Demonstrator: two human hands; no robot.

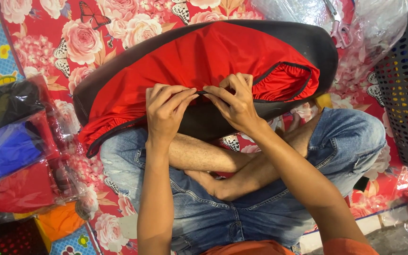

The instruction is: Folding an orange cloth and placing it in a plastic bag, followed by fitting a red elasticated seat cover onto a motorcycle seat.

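A red fabric cover with black piping [204,66] is stretched over a dark curved seat-shaped pad [317,47] that rests on my crossed legs. My left hand [166,111] and my right hand [234,101] meet at the cover's near black edge, fingers pinched on the trim, thumbs almost touching. The cover's right end bunches in gathers near the pad's tip.
Clear bags holding black, blue, red and orange fabric [15,156] pile up at the left. Scissors [338,26] lie on clear plastic at the top right. A dark perforated basket [407,89] stands at the right edge. A floral red mat [81,38] covers the floor.
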